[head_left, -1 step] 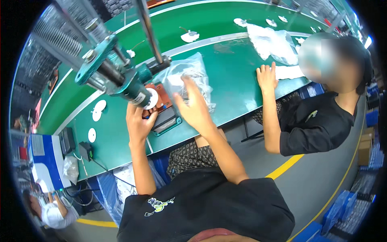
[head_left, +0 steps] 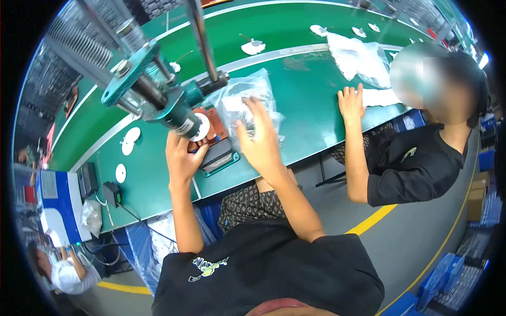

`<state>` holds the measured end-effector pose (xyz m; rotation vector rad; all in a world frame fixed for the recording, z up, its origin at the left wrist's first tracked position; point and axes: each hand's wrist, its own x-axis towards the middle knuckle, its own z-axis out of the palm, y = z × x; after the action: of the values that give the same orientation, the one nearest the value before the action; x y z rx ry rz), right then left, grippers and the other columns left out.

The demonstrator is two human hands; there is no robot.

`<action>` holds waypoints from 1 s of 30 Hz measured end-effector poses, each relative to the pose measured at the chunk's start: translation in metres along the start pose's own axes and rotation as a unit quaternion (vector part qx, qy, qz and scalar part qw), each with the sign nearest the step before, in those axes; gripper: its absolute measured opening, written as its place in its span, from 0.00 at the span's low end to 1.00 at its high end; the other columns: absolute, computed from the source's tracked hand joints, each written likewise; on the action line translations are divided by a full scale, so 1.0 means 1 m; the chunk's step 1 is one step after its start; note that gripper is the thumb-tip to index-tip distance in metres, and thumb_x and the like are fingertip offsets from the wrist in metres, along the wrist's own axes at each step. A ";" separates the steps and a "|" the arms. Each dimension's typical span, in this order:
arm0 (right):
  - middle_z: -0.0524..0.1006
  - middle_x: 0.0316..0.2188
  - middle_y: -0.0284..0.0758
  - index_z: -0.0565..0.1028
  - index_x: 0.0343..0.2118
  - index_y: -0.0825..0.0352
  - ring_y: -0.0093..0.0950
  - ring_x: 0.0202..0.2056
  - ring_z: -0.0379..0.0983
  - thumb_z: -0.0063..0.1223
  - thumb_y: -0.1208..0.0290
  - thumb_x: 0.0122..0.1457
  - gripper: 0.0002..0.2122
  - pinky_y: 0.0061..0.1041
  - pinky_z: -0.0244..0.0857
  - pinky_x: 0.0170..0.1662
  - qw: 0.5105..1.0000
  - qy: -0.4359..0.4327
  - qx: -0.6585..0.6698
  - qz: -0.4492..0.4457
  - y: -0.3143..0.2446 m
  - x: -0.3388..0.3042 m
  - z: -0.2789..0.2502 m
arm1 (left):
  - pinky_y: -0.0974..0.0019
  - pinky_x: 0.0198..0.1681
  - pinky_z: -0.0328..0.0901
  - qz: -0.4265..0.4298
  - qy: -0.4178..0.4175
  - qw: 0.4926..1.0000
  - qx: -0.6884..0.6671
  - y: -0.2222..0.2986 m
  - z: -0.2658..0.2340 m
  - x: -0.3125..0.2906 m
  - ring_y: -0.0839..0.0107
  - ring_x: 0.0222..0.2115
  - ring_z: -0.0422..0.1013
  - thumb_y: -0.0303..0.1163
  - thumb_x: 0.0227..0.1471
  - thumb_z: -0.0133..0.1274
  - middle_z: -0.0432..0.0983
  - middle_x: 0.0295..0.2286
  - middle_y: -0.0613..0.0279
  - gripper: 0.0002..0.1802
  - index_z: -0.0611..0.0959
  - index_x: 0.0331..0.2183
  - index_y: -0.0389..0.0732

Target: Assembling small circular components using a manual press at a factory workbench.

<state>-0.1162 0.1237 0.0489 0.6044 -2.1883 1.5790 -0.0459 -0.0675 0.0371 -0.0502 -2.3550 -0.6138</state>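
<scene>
Nothing has shifted vs. the frame just before: both your hands and the parts sit in the same spots, so this is a held pose, not a move.

Your left hand (head_left: 182, 158) is up at the near edge of the red-brown metal fixture plate (head_left: 215, 122), right under the round white disc (head_left: 201, 127) on the nose of the teal cast-metal press (head_left: 163, 102). Its fingers are curled in toward the plate. Probably pinching sth small there, but the press head hides the tips, so I can't tell the grip.

Your right hand (head_left: 259, 142) hangs w/ fingers spread wide, palm down, over the near end of the crinkled clear plastic bag (head_left: 247, 89), which lies on the green table top (head_left: 305, 126) just right of the press. It is touching or nearly touching the bag and clasps nothing.

The black block in a teal frame (head_left: 220, 158) sits at the near table edge, btw. your two wrists.

Far right, a co-worker's hand (head_left: 350, 102) lies flat on the table, well apart from yours. Loose white discs (head_left: 129, 141) lie to the left.
</scene>
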 end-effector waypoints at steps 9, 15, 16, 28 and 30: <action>0.69 0.55 0.44 0.71 0.51 0.68 0.45 0.57 0.63 0.63 0.74 0.48 0.25 0.40 0.57 0.59 0.992 -0.091 0.008 -0.087 -0.007 -0.013 0.019 | 0.56 0.58 0.61 -0.097 -0.050 0.985 -0.130 -0.006 0.000 -0.003 0.56 0.56 0.66 0.25 0.37 0.65 0.70 0.53 0.53 0.36 0.76 0.53 0.41; 0.68 0.55 0.46 0.67 0.54 0.68 0.46 0.57 0.63 0.62 0.73 0.47 0.28 0.41 0.56 0.60 0.985 -0.122 0.011 -0.121 0.001 -0.014 0.031 | 0.61 0.50 0.66 -0.005 0.023 0.997 -0.069 -0.007 0.006 -0.004 0.60 0.49 0.71 0.24 0.35 0.66 0.74 0.49 0.55 0.35 0.78 0.50 0.40; 0.68 0.55 0.46 0.67 0.54 0.68 0.46 0.57 0.63 0.62 0.73 0.47 0.29 0.41 0.56 0.60 0.986 -0.121 0.028 -0.113 0.003 -0.016 0.030 | 0.63 0.47 0.67 0.008 0.035 0.998 -0.056 -0.007 0.006 -0.004 0.62 0.47 0.73 0.24 0.34 0.66 0.75 0.48 0.56 0.35 0.78 0.50 0.40; 0.65 0.59 0.46 0.66 0.58 0.68 0.44 0.62 0.57 0.57 0.76 0.46 0.32 0.42 0.51 0.64 0.966 -0.180 0.112 -0.148 -0.010 -0.023 0.010 | 0.44 0.61 0.54 0.023 -0.018 0.999 -0.017 0.011 -0.002 -0.029 0.42 0.54 0.65 0.28 0.32 0.67 0.72 0.49 0.44 0.40 0.74 0.51 0.32; 0.67 0.58 0.45 0.67 0.57 0.68 0.43 0.60 0.61 0.60 0.73 0.47 0.30 0.41 0.54 0.62 0.964 -0.193 0.114 -0.141 -0.010 -0.036 -0.004 | 0.41 0.62 0.53 0.026 0.031 0.999 0.005 0.023 -0.008 -0.047 0.41 0.54 0.66 0.33 0.33 0.68 0.73 0.49 0.46 0.41 0.74 0.52 0.34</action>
<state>-0.0799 0.1291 0.0389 1.3306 -2.0621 1.6749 -0.0007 -0.0447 0.0219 -0.0872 -2.2885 -0.5699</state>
